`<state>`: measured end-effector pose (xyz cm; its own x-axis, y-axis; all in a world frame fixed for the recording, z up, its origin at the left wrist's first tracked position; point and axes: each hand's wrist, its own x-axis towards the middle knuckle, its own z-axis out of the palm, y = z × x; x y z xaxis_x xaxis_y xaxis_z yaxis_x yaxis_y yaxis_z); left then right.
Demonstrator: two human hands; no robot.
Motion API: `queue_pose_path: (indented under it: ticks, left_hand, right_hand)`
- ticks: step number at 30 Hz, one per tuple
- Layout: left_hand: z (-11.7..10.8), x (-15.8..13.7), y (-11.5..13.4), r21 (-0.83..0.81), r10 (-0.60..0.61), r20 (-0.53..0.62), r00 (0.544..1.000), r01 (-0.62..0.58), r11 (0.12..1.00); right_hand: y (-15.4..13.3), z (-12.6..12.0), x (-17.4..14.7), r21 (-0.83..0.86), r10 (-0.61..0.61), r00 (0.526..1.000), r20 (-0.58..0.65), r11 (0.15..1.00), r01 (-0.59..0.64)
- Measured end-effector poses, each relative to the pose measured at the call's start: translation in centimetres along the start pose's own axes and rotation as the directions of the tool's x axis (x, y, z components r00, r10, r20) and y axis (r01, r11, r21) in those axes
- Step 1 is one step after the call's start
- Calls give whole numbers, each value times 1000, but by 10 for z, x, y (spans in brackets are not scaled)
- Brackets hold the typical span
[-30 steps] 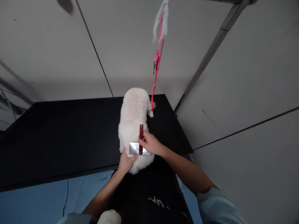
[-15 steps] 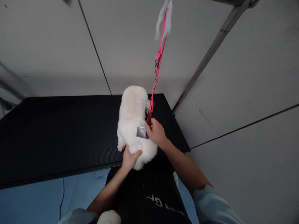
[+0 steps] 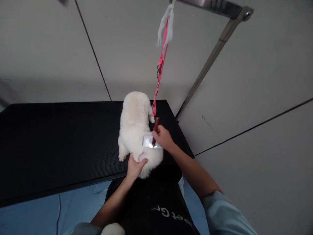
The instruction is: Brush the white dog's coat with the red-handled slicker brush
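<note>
One white dog (image 3: pixel 134 120), one slicker brush (image 3: pixel 147 142), one left hand (image 3: pixel 135 167) and one right hand (image 3: pixel 163 137) are in view. There is one tabletop (image 3: pixel 61 140), one pink lead (image 3: pixel 160 62), one metal clip (image 3: pixel 158 71) and one metal post (image 3: pixel 210 61). Two sleeves (image 3: pixel 225 209), one apron (image 3: pixel 141 202) and one cable (image 3: pixel 58 212) show too.

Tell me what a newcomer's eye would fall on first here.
Probably the white dog, mid-picture on the black table. Next, likely the pink leash, hanging from top centre down beside the dog, and the shiny brush in the right hand, at the dog's hindquarters, where the left hand rests too.
</note>
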<state>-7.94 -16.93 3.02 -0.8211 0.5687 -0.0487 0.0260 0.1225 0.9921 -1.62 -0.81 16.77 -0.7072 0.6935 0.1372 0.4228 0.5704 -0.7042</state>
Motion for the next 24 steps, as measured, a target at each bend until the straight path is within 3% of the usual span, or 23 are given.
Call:
queue_pose_path:
  ticks: [2,3,6,7,9,11,12,14,16,17,19,22,24]
  left_hand:
    - [0,1,-3,-30,25,-5,1000,-25,999]
    - [0,1,-4,-48,43,-6,999,-43,998]
    - [2,2,-12,-62,79,-28,996,-80,995]
    - [3,2,-16,-55,75,-33,997,-77,996]
    - [6,1,-24,-63,54,-37,998,-56,996]
    - [6,0,-31,-101,39,-18,999,-40,994]
    - [4,1,-34,-127,34,-1,999,-34,991]
    - [-5,5,-38,-162,15,50,999,-6,987]
    - [-22,15,-38,-159,-35,128,991,55,986]
    - [-31,22,-37,-149,-71,169,983,97,984]
    - [-46,36,-32,-161,-185,241,953,228,960]
    - [-53,51,-19,-202,-363,299,882,431,879]
    - [-48,51,-12,-177,-325,246,913,372,911]
  right_hand:
    - [0,-4,1,-6,57,983,-177,998,-59]
    - [0,-4,-1,5,52,981,-186,999,-52]
    - [1,-3,-4,33,-10,999,49,999,8]
    - [4,-4,-3,24,6,997,77,1000,-8]
    - [14,-7,5,48,92,994,-60,995,-89]
    - [29,-8,15,235,203,953,-224,960,-150]
    - [38,-5,17,370,264,944,-197,912,-177]
    - [55,10,13,606,352,933,77,726,-324]
    - [69,37,-1,668,363,844,395,517,-535]
    - [75,52,-11,677,359,813,459,451,-581]
    - [81,80,-32,686,360,786,502,388,-615]
    - [82,110,-54,723,362,786,501,324,-610]
    - [82,116,-61,771,376,787,489,236,-592]
